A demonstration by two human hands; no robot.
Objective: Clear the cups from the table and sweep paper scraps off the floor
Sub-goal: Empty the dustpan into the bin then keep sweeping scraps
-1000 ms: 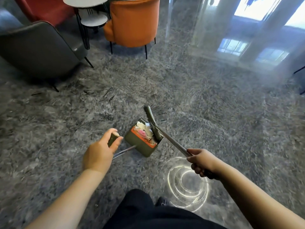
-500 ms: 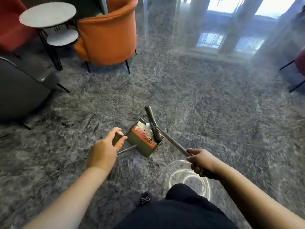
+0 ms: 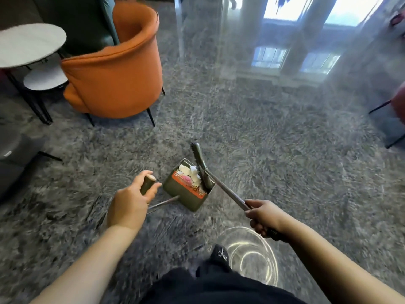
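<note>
An olive dustpan (image 3: 186, 194) hangs just above the grey floor, with white paper scraps (image 3: 189, 172) and a pink bit inside it. My left hand (image 3: 129, 202) grips the top of the dustpan handle (image 3: 147, 185). My right hand (image 3: 266, 218) grips the metal broom handle (image 3: 228, 193). The broom head (image 3: 200, 163) rests across the dustpan's open mouth, on top of the scraps. No cups are in view.
An orange armchair (image 3: 114, 77) stands at the left, with round white side tables (image 3: 28, 44) beside it and a dark chair (image 3: 13, 163) at the left edge. Chair legs (image 3: 381, 106) show at the right edge. My shoe (image 3: 220, 256) is below the dustpan.
The view has swung left and forward, bringing the orange armchair and tables closer. Both hands keep the same grips, and broom and dustpan stay together.
</note>
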